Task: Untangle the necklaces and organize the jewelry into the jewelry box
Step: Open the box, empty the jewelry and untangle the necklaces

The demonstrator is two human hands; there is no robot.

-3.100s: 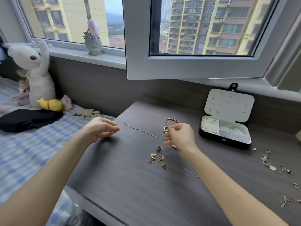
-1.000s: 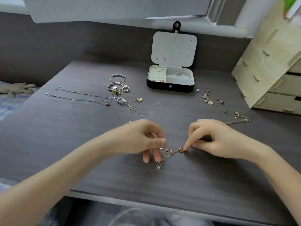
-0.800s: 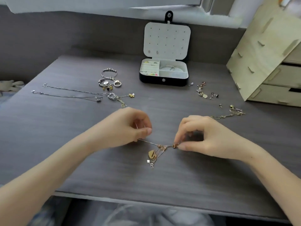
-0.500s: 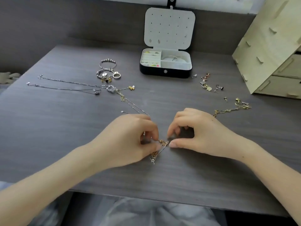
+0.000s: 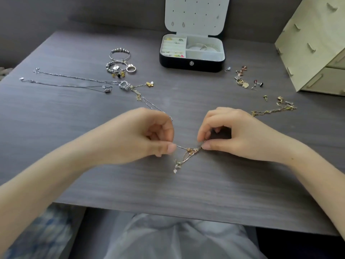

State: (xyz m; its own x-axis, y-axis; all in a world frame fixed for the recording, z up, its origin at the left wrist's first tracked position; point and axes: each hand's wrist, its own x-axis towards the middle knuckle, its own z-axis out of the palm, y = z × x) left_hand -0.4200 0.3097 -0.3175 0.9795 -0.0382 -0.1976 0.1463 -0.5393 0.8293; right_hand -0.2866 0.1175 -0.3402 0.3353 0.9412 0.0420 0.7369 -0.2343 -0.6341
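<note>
The hands have drawn apart — left hand [image 5: 149,136] and right hand [image 5: 226,134] each pinch the knotted necklaces [image 5: 190,151] at frame centre, taut. Best teased gently — yanking tightens knots.

1. Desk top [image 5: 74,128]: we read it as dark grey wood-grain laminate, matt, with a fine streaked texture.
2. Tangled chains [image 5: 190,151]: fine metal links in gold and rose tones plus one silver strand, with bright glints.
3. Silver necklaces [image 5: 74,78]: thin silver-tone metal, polished.
4. Bangles [image 5: 119,55]: silver wire carrying duller grey metallic beads.
5. Jewelry box [image 5: 192,67]: black shell, smooth, low sheen; we'd say faux leather. Snap [image 5: 191,63] is shiny metal. Lining [image 5: 205,54] is pale, matt and looks soft.
6. Gold chain [image 5: 272,110]: yellow metal links, shiny.
7. Drawer unit [image 5: 313,43]: pale bare plywood, matt.
8. Cloth [image 5: 177,238]: thin white fabric, creased; we see a slight sheen.
</note>
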